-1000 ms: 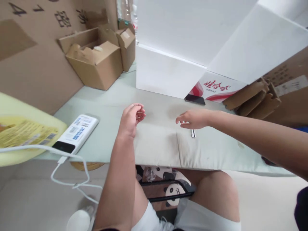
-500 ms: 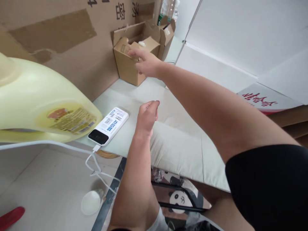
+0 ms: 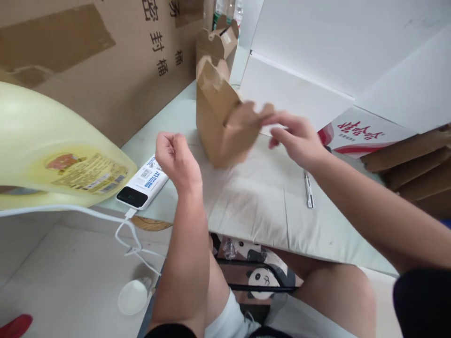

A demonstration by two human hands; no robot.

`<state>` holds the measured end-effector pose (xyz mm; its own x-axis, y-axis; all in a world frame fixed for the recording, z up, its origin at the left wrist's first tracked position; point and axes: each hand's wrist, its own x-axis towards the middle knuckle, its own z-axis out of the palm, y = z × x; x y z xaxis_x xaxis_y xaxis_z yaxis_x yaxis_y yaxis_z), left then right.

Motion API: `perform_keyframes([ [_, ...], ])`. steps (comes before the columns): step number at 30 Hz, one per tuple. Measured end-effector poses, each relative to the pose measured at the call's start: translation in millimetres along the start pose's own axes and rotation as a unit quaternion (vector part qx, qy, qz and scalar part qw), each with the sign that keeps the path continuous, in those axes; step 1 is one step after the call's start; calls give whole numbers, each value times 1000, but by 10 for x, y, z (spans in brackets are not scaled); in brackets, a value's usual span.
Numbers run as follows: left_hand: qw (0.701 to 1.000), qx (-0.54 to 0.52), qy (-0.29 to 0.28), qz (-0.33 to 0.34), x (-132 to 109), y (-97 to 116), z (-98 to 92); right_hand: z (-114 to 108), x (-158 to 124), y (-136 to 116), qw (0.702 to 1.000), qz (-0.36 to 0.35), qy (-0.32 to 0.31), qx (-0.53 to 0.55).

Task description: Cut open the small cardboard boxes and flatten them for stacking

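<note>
An open brown cardboard box (image 3: 214,124), its flaps raised and partly blurred, is tilted over the padded pale-green cloth on the table. My right hand (image 3: 296,136) pinches a flap at the box's right side between thumb and fingers. My left hand (image 3: 178,159) is curled into a fist to the left of the box, with nothing showing in it. Just beside and below that fist lies a white power bank (image 3: 141,188) with a black display end and a blue-printed label, partly covered by the hand. What the box contains is hidden.
A second open cardboard box (image 3: 227,42) stands behind, with clear bottles (image 3: 229,9) beyond it. A pale-yellow jug (image 3: 66,141) and a large carton (image 3: 134,94) are on the left. A white cable (image 3: 81,209) crosses the front left. A pen (image 3: 309,190) lies at right.
My right hand has drawn the cardboard box toward me and to the right, away from the large carton. My left fist has shifted left, over the power bank's end. The pen has come into view.
</note>
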<state>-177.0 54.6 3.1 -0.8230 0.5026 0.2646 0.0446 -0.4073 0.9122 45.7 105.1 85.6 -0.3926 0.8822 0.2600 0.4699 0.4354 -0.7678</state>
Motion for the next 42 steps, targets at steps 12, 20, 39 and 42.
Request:
perform_keyframes([
  [12,921,-121,-366,-53,-523,-68,524,-737,-1868,173,974,-202,8,-98],
  [20,920,-157,-339,-123,-748,62,771,-744,-1825,152,974,-203,-29,-98],
  [39,897,-192,-369,-151,-904,18,796,-921,-2068,355,975,-92,57,-192],
  [42,900,-174,-372,-148,-924,44,809,-877,-2070,410,977,-54,90,-184],
])
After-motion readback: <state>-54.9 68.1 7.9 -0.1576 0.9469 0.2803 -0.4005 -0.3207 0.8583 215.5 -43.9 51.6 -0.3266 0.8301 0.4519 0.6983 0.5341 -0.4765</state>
